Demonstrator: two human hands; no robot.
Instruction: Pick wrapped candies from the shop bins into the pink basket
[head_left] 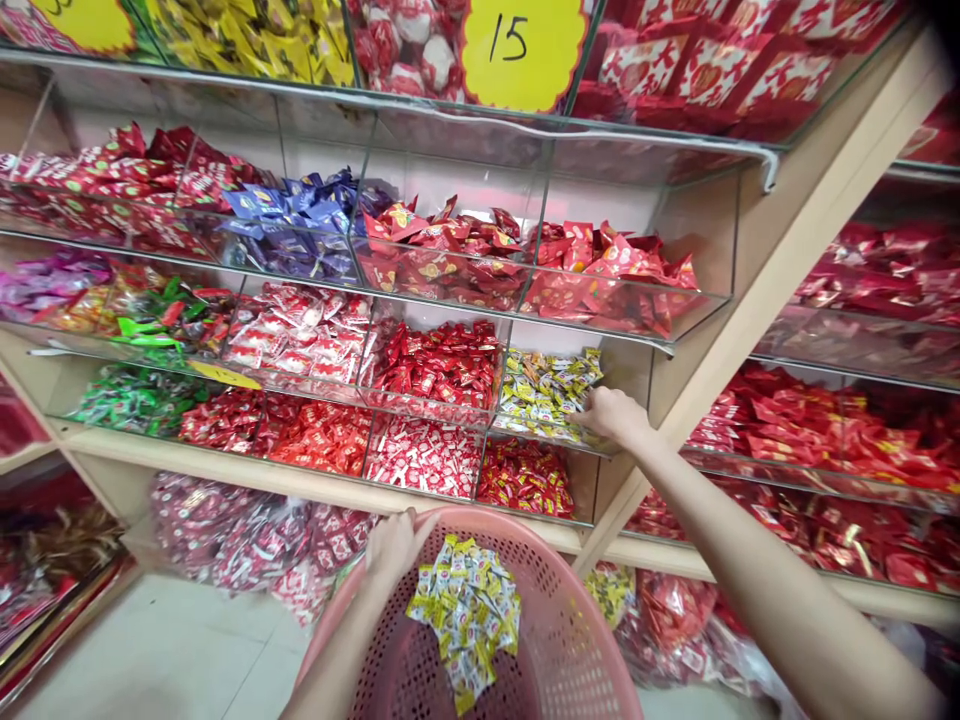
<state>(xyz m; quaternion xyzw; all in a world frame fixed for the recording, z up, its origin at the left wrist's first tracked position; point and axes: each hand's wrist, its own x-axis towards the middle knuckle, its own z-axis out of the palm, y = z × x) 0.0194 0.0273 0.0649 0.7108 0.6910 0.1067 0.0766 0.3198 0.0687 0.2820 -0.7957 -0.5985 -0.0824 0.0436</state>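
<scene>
Take the pink basket (559, 572) as your landmark: the relation that matters most, as I judge it, is between its open mouth and your right grip (616, 415), which is up beyond its far rim and off to its right. Your right grip is at the right-hand end of a clear bin (551, 433) that sits above and beyond the basket, and the yellow sweets (541, 385) in that bin spread leftward from your fingers, back toward the basket's centre line. The heap runs crosswise to the basket, while single wrappers point every way, so no one long axis stands out. Your right fingers look curled, but you cannot tell from here how far they are open or whether they have hold of any sweets. Your left grip (395, 548) is closed over the basket's far-left rim, well apart from the bin, so your right is clearly the nearer one to those sweets. Inside the basket, a loose pile of matching sweets (469, 610) lies around its middle. Red sweets (525, 478) fill another bin just beyond the basket's far rim, below the yellow ones.
</scene>
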